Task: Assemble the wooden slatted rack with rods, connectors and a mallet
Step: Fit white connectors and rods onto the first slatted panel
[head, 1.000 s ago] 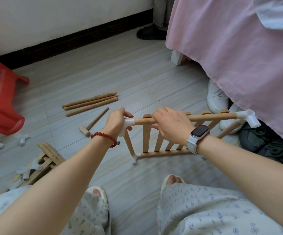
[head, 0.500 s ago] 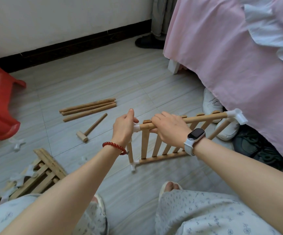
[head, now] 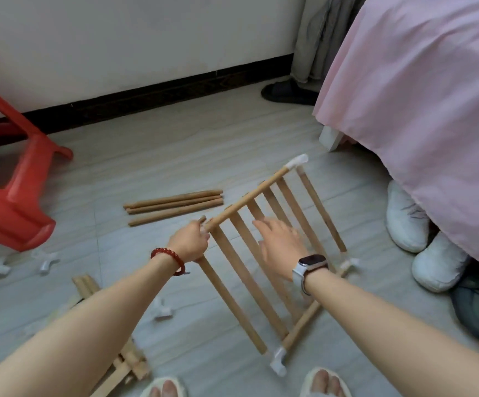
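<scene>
left hand [head: 190,241] clenched, right hand [head: 281,244] spread flat.

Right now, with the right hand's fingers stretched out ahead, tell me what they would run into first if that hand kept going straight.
Most likely the slatted panel: the right hand hovers open over its slats, fingers aimed toward the top rail that the left hand grips. Depth is unclear, so it may pass just above.

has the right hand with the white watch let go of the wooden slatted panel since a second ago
Yes. The right hand has left the top rod, which now points toward the pink bedcover, and lies open over the slatted panel.
</scene>
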Demonstrator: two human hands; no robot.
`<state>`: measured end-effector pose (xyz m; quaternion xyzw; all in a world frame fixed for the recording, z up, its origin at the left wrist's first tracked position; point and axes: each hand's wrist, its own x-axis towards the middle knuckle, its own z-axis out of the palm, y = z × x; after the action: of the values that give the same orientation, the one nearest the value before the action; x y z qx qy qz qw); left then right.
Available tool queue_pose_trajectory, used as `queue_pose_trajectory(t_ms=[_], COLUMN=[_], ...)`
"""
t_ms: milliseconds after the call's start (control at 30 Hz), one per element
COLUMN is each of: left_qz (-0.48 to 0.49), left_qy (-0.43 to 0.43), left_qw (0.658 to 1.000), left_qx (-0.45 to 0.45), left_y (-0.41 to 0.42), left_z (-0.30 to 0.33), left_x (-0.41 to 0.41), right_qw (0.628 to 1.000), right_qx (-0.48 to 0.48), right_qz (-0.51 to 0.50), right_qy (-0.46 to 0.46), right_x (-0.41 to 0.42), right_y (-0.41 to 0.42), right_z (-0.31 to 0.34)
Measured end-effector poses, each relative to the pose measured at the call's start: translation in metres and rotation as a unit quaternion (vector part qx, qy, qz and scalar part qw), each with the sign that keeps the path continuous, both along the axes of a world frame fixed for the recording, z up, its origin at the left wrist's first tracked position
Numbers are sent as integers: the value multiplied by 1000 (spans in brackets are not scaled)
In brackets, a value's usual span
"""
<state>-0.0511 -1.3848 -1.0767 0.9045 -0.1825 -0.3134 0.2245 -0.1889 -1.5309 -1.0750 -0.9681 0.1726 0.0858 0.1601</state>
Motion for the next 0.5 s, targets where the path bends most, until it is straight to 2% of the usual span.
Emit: queue_pose_trajectory(t_ms=[100,200,233,300,367,400,500], left_qz=[95,101,77,-17,-126,-165,-202], left_qy=[97,168,161,83,-2,-15,-8], left_qw=[990,980,984,992,970,956,948], left_qx=[-33,-33,-8,95,209,243,246], left_y=[4,4,4,7,16,20,30], left_z=[-46,-92,-106,-135,-156,-164,-183], left_x=[10,4,0,-4,-11,-16,-28], right_qw=[987,976,975,974,971,967,949], right_qx=[61,71,61,35,26,29,45], right_qz=[50,50,48,50,71,86,156], right_qy=[140,200,207,217,229,240,270], right_x=[0,-1,-1,-4,-13,-18,-31], right_y=[16,33,38,46,51,54,61], right_z=[-50,-96,-109,-134,-156,-165,-185])
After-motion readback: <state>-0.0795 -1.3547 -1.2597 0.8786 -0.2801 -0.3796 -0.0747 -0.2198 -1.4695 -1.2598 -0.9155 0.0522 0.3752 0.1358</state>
